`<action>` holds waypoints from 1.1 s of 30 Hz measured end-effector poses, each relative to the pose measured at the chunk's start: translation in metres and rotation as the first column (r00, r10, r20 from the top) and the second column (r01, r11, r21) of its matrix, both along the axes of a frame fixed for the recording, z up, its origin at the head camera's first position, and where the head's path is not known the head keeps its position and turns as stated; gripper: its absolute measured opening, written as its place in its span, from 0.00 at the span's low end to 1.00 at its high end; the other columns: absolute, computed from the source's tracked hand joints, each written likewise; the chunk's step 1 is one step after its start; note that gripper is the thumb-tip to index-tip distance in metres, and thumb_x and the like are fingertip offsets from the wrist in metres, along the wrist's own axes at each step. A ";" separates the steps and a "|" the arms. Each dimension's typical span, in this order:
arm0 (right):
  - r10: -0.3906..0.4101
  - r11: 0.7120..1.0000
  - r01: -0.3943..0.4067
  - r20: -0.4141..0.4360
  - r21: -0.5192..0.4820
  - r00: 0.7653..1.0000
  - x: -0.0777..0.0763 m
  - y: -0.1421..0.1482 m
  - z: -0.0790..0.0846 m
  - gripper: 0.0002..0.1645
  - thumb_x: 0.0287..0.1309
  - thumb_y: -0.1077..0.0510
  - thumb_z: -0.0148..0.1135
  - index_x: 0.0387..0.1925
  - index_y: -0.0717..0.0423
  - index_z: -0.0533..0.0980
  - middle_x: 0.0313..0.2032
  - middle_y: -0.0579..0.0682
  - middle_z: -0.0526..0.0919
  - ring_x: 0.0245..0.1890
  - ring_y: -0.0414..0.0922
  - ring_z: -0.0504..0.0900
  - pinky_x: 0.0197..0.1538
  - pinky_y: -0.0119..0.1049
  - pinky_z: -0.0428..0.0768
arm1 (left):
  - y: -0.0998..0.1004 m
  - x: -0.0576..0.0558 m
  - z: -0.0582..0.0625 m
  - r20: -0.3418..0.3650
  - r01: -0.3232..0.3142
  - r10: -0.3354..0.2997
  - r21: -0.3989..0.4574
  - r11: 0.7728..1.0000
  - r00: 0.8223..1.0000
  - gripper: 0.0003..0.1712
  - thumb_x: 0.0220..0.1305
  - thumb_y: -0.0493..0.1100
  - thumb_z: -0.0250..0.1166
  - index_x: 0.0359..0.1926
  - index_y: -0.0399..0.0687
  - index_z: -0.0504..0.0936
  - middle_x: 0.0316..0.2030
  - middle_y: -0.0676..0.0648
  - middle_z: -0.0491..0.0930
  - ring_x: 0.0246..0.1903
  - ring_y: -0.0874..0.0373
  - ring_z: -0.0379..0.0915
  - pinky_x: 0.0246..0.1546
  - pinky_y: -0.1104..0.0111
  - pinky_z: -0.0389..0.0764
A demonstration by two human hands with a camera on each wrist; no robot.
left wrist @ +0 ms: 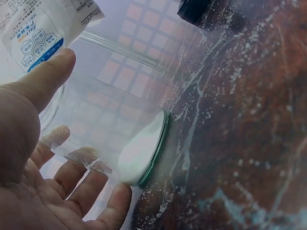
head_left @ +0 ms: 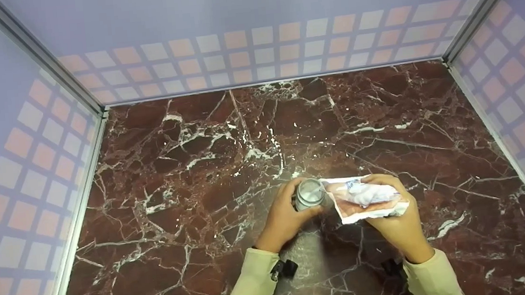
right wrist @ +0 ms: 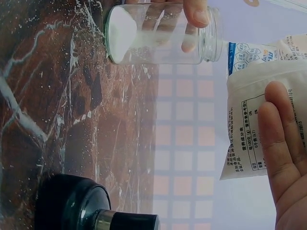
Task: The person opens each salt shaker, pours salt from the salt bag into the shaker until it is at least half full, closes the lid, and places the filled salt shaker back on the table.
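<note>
My left hand (head_left: 284, 219) grips a clear glass jar (head_left: 309, 199) that stands upright on the table, thumb on one side and fingers round the other. White powder (left wrist: 140, 152) covers the jar's bottom, its surface sloped in the left wrist view. Beside the jar, my right hand (head_left: 400, 225) holds a printed plastic packet (head_left: 343, 207) by its sides. The packet lies tilted, its cut end right at the jar's mouth, and a white lump shows on top of it in the head view. In the right wrist view, fingers (right wrist: 273, 139) lie along the packet's printed back.
White specks (head_left: 271, 142) are scattered over the dark red marbled table (head_left: 183, 278), mostly beyond the jar. Tiled-pattern panels (head_left: 254, 48) enclose the back and both sides. Black devices sit at both wrists; one device (right wrist: 72, 203) shows in the right wrist view.
</note>
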State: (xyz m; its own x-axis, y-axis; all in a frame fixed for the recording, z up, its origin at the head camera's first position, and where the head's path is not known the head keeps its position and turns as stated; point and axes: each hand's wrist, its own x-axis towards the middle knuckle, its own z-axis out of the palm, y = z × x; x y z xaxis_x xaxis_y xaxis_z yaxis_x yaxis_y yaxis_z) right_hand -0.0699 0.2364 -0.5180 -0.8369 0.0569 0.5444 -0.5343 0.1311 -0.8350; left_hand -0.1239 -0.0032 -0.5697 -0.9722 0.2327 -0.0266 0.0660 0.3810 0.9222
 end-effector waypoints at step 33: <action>-0.031 0.999 0.031 -0.004 0.039 1.000 -0.003 -0.001 0.003 0.34 0.31 0.83 0.75 0.48 0.74 0.76 0.49 0.64 0.82 0.53 0.47 0.80 0.60 0.36 0.75 | 0.001 -0.002 -0.002 0.019 -0.002 0.003 -0.025 1.000 1.000 0.47 0.49 0.54 0.82 0.70 0.63 0.73 0.61 0.48 0.75 0.59 0.49 0.74 0.62 0.48 0.75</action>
